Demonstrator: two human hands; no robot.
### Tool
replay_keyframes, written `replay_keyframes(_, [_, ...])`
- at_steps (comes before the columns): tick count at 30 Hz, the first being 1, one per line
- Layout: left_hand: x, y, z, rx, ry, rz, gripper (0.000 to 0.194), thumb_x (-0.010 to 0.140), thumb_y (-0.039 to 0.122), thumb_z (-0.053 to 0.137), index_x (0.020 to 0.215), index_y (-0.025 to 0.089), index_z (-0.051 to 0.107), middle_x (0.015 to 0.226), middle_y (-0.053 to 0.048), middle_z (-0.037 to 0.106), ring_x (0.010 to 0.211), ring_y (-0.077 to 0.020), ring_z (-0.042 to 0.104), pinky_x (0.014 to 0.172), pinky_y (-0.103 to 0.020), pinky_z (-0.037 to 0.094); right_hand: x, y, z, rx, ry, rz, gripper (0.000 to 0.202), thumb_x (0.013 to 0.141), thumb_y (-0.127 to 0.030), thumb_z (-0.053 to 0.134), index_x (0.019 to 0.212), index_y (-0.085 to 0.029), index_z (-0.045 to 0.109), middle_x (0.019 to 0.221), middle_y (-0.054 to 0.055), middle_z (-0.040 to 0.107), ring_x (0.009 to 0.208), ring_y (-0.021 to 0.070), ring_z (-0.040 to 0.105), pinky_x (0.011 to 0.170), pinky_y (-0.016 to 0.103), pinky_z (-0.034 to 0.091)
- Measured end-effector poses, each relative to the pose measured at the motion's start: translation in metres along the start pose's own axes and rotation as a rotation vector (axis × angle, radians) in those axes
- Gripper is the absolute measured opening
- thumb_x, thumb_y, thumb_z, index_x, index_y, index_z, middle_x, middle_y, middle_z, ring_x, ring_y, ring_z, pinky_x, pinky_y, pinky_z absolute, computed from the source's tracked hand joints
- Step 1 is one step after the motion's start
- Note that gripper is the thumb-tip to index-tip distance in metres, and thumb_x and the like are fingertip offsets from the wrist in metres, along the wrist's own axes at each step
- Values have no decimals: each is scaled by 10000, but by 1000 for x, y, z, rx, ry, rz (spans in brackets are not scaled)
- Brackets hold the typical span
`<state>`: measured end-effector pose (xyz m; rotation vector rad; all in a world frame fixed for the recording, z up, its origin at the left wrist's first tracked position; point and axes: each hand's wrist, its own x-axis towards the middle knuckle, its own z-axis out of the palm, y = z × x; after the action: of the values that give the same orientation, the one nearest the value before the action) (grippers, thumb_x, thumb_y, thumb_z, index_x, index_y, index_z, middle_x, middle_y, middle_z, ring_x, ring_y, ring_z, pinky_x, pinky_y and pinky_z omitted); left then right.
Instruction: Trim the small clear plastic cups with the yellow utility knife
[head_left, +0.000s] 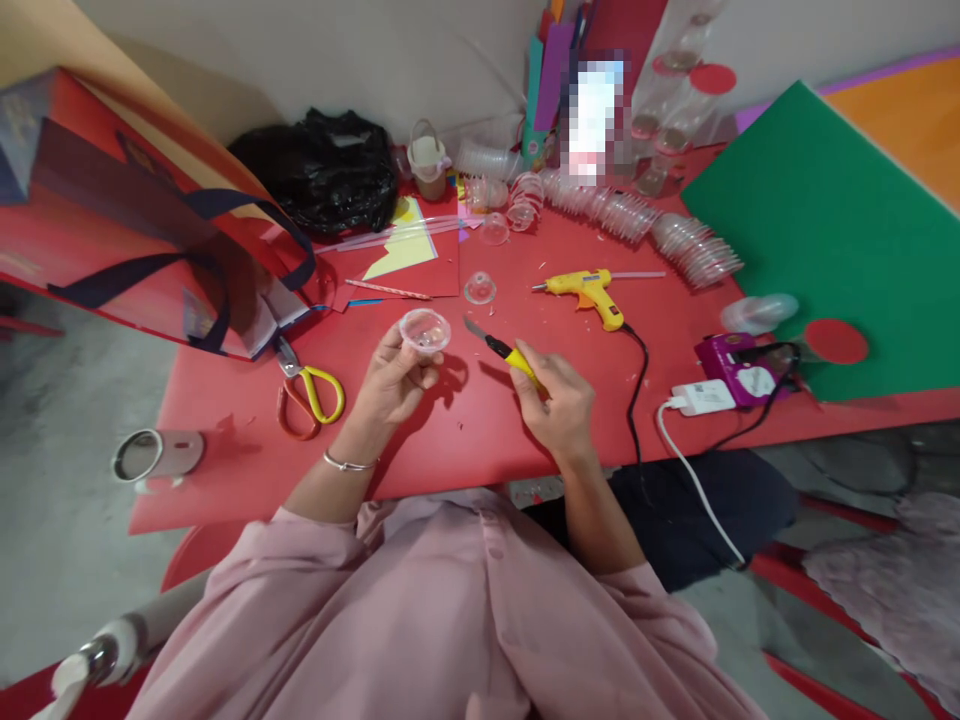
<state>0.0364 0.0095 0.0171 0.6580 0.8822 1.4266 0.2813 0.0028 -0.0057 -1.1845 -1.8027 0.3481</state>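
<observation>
A small clear plastic cup [425, 331] is held up by its side in my left hand [394, 378], its round rim facing up. My right hand [553, 400] is closed around the yellow handle of a craft knife [517, 362]. The knife's blade points up and left, a short way right of the cup and apart from it. Beyond both hands, another clear plastic cup [480, 288] rests on the red table [450, 450]. A yellow glue gun [589, 290] lies to the right of that cup, with a clear stick in its back.
Scissors [309, 395] and a metal mug [159, 455] are at the left, below a large red bag [150, 200]. Stacked clear cups [600, 207] line the back. Green sheet [825, 240], purple power box [739, 372] and cables lie right.
</observation>
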Motion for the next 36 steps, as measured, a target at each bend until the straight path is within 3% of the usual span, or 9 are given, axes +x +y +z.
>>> replay_keyframes(7, [2,-2,-3,11,-44,-27,593,649,280,955,1193,276,721,1136,-57,741,772,-115,679,484,-165,453,-3,-3,4,81,-14,-8,389,1021,-321,582,1402,-265,637,1131,72,761,980,189,711,913,344,584])
replay_keyframes(15, [1,-4,-6,-21,-70,-61,565,687,321,946,1197,219,725,930,-43,729,692,-99,637,466,-152,431,-5,-2,6,100,-56,-14,400,1014,-321,597,1410,-271,627,1159,71,753,1005,191,703,926,348,574])
replay_keyframes(25, [-1,1,-3,-96,-107,-173,596,676,366,938,1189,206,680,927,-47,724,745,-150,686,501,-187,510,-6,-4,7,110,-120,-26,396,1020,-336,588,1403,-249,636,1067,67,747,946,173,693,870,317,562])
replay_keyframes(36, [-3,-2,0,-53,-107,-191,633,704,186,886,1285,217,638,934,-56,714,805,-154,716,471,-134,465,-7,-6,9,147,-137,-20,395,1019,-338,590,1406,-278,639,1112,70,736,987,171,701,900,328,577])
